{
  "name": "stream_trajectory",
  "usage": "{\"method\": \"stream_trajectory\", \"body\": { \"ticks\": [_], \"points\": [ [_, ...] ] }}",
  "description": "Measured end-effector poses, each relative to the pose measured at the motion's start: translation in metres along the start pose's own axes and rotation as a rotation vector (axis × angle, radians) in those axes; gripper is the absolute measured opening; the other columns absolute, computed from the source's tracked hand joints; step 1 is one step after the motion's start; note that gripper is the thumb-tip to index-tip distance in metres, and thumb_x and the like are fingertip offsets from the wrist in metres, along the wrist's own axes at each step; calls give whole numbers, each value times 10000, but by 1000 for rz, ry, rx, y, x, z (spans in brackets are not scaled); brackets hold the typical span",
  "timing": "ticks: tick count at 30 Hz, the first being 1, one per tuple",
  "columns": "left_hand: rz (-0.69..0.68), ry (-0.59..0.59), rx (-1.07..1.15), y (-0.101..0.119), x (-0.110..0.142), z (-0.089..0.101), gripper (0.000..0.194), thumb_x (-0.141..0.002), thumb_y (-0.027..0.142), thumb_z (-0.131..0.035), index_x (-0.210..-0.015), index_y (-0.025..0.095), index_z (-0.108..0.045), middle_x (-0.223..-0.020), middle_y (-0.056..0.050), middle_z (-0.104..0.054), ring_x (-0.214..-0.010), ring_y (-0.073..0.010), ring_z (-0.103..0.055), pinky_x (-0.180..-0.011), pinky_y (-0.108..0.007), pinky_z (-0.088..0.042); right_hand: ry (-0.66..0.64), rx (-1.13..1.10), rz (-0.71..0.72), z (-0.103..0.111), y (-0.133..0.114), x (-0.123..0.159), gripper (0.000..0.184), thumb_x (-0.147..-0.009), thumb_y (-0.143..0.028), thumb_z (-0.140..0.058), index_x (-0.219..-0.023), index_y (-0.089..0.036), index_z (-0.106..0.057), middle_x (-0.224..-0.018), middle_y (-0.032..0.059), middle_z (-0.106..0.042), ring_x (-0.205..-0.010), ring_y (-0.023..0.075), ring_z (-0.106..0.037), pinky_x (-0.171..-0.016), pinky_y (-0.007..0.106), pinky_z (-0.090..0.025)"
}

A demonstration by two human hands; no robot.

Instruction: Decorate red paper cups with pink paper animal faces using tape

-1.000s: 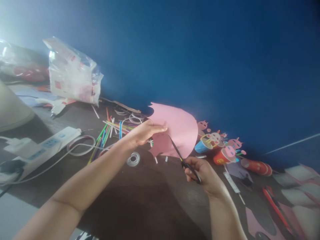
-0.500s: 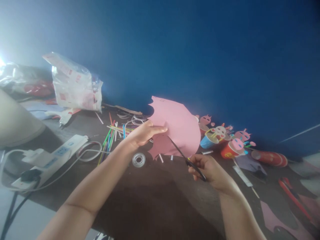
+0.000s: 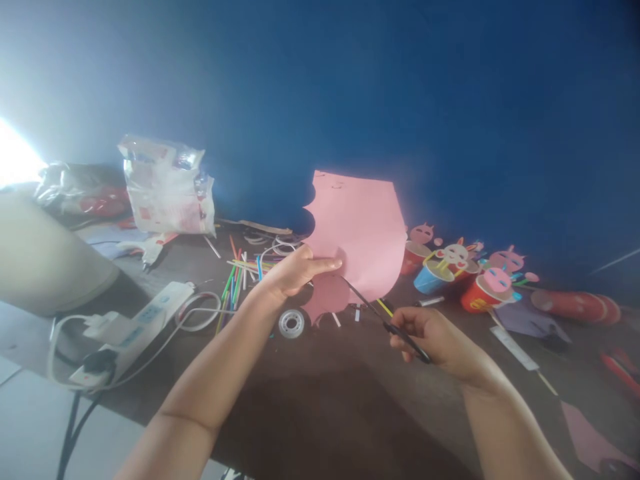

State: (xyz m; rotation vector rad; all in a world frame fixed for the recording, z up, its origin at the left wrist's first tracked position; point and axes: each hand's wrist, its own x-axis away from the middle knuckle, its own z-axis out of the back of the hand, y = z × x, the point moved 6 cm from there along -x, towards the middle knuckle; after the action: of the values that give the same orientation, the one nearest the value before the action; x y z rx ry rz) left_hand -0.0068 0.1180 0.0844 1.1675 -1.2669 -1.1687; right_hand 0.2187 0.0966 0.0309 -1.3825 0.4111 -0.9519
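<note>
A sheet of pink paper (image 3: 363, 223) with a scalloped left edge stands up above the table, pinched by my left hand (image 3: 300, 272) with the thumb on its face. Its lower left part bends away below the thumb. My right hand (image 3: 427, 339) is closed round the handles of dark scissors (image 3: 403, 333), whose blades point up and left to the paper just under my left thumb. How far the blades are apart I cannot make out. A roll of tape (image 3: 291, 324) lies on the table below my left wrist.
Colored sticks (image 3: 237, 273) lie behind my left forearm, with a power strip (image 3: 145, 320) and its cables further left. A glue gun (image 3: 150, 250) and a plastic bag (image 3: 163, 193) are behind. Paper cups with cut-out faces (image 3: 434, 275) stand right, near a pink scrap (image 3: 593, 437).
The view has shifted, so the table things appear further right and slightly lower. The pink paper has turned and its top edge stands higher. Both hands keep their hold.
</note>
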Motion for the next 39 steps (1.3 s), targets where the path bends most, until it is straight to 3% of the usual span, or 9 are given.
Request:
{"method": "stream_trajectory", "body": {
  "ticks": [5, 11, 18, 28, 33, 39],
  "points": [
    [-15, 4, -7, 2, 2, -1, 186, -604, 265, -755, -714, 147, -662, -649, -68, -640, -650, -201, -589, -542, -280, -400, -14, 21, 1, -2, -4, 2, 293, -669, -393, -724, -661, -172, -531, -484, -32, -572, -434, 86, -496, -431, 190, -311],
    [-98, -117, -16, 7, 2, -7, 163, -670, 300, -715, -741, 155, -689, -755, -71, -675, -652, -160, -588, -594, -267, -418, 1, 34, -22, -4, -10, 6, 319, -635, -406, -735, -648, -180, -511, -471, -34, -563, -419, 87, -489, -417, 189, -298],
    [-129, -139, 53, 7, 0, -9, 176, -652, 271, -731, -788, 162, -707, -759, -67, -688, -653, -164, -615, -603, -267, -444, -31, 45, -60, -5, -6, 4, 338, -632, -418, -738, -663, -179, -501, -486, -39, -555, -433, 78, -488, -414, 173, -296],
    [-115, -127, -6, 8, 3, -10, 139, -656, 245, -741, -578, 158, -665, -572, -40, -619, -500, -102, -535, -484, -215, -394, -43, 59, -59, -8, -8, 4, 304, -668, -400, -711, -667, -174, -509, -509, -47, -536, -452, 77, -492, -427, 181, -314],
    [-84, -78, 51, 4, 2, -9, 125, -585, 206, -774, -569, 140, -670, -551, -58, -611, -476, -120, -526, -434, -220, -385, -56, 40, -39, -9, -12, 4, 311, -667, -402, -710, -654, -171, -502, -501, -54, -526, -446, 71, -485, -438, 183, -317],
    [-113, -128, 23, 5, 3, -12, 125, -634, 239, -736, -710, 144, -705, -690, -93, -685, -587, -171, -612, -506, -243, -463, -60, 48, -37, -9, -13, 4, 307, -674, -399, -705, -648, -172, -501, -475, -55, -527, -431, 69, -470, -431, 182, -299]
  ]
}}
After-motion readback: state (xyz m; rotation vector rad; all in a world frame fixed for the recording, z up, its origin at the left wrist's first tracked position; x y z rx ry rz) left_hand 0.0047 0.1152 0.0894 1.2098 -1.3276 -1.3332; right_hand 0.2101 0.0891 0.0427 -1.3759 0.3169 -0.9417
